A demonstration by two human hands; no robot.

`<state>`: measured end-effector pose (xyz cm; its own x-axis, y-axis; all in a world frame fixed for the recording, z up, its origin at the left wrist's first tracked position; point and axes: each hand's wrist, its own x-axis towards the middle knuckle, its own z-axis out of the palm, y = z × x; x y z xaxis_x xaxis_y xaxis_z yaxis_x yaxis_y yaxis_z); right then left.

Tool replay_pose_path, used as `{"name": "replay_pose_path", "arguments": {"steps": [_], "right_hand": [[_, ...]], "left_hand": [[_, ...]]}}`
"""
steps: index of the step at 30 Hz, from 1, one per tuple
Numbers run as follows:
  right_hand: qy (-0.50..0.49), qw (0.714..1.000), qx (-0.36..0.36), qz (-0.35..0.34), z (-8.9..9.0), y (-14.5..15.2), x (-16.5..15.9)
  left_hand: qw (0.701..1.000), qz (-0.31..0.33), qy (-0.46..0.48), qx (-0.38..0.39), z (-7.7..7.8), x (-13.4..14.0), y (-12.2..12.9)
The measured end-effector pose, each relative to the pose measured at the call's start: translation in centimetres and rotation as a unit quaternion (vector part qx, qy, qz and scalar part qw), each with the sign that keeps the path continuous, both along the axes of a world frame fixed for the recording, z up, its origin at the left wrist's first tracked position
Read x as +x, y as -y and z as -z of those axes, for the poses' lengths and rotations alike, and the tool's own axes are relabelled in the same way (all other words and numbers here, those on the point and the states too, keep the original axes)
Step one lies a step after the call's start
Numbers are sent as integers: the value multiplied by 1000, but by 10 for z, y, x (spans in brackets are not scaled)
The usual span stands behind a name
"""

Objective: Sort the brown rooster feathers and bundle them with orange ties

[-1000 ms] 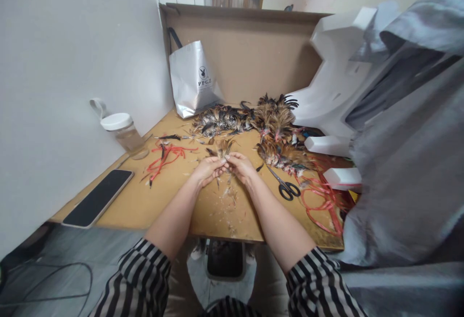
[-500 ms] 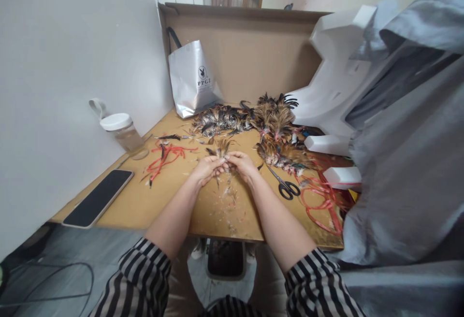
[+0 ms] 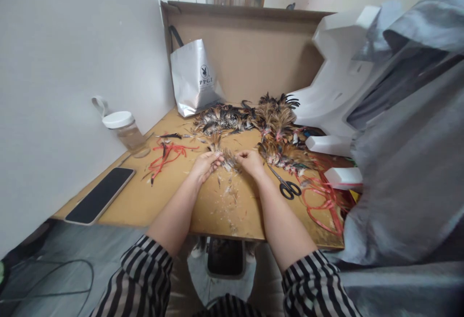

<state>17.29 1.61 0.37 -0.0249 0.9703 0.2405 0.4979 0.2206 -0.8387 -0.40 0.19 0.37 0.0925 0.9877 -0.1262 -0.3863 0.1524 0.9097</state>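
Observation:
My left hand [image 3: 206, 165] is closed in a pinch on a small tuft of brown feathers [image 3: 215, 142] that fans up above the fingers. A little to its right, my right hand [image 3: 251, 163] is closed with thumb and fingertips together; whatever is between them is too small to make out. Between the two hands lies a small pile of greyish-brown feathers [image 3: 229, 159] on the table. Larger heaps of dark and brown feathers [image 3: 224, 118] spread behind the hands, with tied brown feather bunches [image 3: 286, 155] beside the right wrist.
Black-handled scissors [image 3: 288, 189] lie right of my right forearm, near tangled red strips [image 3: 319, 203]. On the left are more red strips [image 3: 163, 160], a phone [image 3: 101, 196] and a lidded jar [image 3: 126, 133]. A silver bag [image 3: 192, 78] stands at the back; white foam [image 3: 337, 70] rises right.
My hands were together at the feather tuft and are now apart, the right one moved rightward. The small feather pile between them is now exposed. The view has shifted slightly.

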Motion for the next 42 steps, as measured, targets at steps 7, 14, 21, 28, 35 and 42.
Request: {"name": "replay_pose_path", "arguments": {"steps": [7,14,21,28,35,42], "right_hand": [[211,977,19,4,0,13,-18],[249,968,23,27,1,16,-22],[5,999,-31,17,4,4,-14],[-252,962,-106,2,4,-3,-11],[-368,917,-145,-50,-7,3,-13],[-293,943,-108,-115,-8,9,-18]], "left_hand": [[1000,-1,10,-11,0,0,-1],[1000,11,6,-15,4,0,-3],[1000,12,16,-17,7,-1,-3],[999,34,20,-31,8,-1,-3],[997,54,19,-52,9,1,-2],[996,67,26,-53,6,4,1]]}}
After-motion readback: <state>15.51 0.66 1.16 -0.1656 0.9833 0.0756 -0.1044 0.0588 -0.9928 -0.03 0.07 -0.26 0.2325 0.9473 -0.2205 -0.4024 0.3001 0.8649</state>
